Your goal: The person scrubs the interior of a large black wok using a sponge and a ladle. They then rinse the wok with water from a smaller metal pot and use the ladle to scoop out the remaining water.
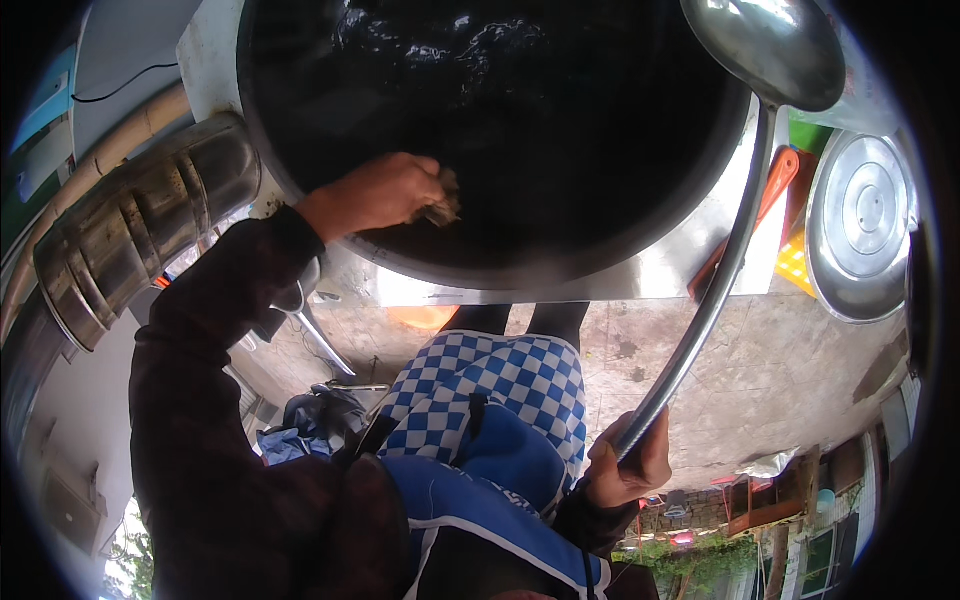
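Observation:
A large dark wok (585, 165) fills the upper part of the view, with shiny liquid (465, 52) at its far side. My left hand (382, 191) is over the near left part of the wok and grips a crumpled brownish rag or scrubber (444, 201); which of the two I cannot tell. My right hand (634, 461) is closed around the lower end of a long metal handle. This belongs to a big metal ladle (780, 56), whose bowl is raised at the wok's upper right rim.
A metal stovetop edge (637, 281) surrounds the wok. To the left runs a ribbed metal pipe (142, 225) beside a bamboo pole (139, 135). A round metal lid (866, 217) and an orange-handled tool (776, 180) are at the right. Below is a concrete floor (720, 390).

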`<state>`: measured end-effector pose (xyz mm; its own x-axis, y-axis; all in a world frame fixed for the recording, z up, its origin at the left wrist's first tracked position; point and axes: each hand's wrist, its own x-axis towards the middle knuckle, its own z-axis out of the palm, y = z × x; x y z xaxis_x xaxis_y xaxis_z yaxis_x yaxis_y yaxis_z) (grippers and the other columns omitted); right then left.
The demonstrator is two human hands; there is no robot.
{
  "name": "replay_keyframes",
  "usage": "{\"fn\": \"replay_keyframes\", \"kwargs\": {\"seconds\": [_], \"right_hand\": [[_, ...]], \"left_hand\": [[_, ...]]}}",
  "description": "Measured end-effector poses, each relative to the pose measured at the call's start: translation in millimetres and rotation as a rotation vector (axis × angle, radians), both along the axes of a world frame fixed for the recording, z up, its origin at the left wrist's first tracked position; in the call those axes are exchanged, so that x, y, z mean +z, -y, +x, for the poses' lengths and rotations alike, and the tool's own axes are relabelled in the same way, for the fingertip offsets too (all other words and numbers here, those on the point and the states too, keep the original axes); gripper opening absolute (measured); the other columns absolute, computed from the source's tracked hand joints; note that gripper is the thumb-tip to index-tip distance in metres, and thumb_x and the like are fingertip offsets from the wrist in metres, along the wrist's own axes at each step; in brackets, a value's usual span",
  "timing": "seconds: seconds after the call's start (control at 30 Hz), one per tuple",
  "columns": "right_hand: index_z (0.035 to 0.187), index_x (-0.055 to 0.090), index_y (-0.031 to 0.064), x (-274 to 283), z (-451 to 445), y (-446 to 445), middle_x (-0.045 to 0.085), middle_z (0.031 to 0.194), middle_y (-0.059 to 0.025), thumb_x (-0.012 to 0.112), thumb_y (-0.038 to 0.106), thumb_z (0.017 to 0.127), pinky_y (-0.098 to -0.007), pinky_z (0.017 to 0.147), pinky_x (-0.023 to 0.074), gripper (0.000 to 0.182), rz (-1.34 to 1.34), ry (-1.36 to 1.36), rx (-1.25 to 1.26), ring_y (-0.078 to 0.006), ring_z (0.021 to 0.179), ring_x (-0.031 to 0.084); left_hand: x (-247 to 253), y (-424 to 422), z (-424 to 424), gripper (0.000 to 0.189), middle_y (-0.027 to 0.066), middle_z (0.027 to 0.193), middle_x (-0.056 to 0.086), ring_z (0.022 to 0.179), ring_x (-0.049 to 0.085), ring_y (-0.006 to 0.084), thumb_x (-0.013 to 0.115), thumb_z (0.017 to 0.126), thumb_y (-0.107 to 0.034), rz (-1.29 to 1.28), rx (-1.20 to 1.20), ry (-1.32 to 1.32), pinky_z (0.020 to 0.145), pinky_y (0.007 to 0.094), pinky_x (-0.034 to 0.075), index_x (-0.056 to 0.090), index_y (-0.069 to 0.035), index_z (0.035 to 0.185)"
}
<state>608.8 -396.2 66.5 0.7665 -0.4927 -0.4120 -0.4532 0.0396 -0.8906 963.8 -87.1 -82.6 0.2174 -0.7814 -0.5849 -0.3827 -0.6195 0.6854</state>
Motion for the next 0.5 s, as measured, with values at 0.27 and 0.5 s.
{"fn": "replay_keyframes", "kwargs": {"seconds": [0.27,0.5], "right_hand": [[0.138,0.063,-0.0194,2,-4,-5,0.067,0.084,-0.0079,0.072,0.001,0.079,-0.0276,0.064,0.0492,0.063,-0.003,-0.055,-0.111,-0.0157,0.07,0.063],[0.155,0.052,-0.0141,-8,-16,-4,0.067,0.088,-0.0101,0.072,-0.004,0.08,-0.0251,0.062,0.0488,0.078,-0.016,0.012,-0.029,-0.0144,0.069,0.063]], "left_hand": [[-50,-41,129,0.025,0.0148,0.111,0.078,0.1,0.078,0.0372,0.079,0.089,-0.005,0.342,-0.107,0.817,0.085,0.0475,0.064,0.082,-0.01,0.113],[-97,8,195,0.013,0.0243,0.093,0.078,0.08,0.076,0.0427,0.076,0.084,-0.007,-0.152,0.575,0.644,0.071,0.047,0.062,0.079,0.002,0.093]]}}
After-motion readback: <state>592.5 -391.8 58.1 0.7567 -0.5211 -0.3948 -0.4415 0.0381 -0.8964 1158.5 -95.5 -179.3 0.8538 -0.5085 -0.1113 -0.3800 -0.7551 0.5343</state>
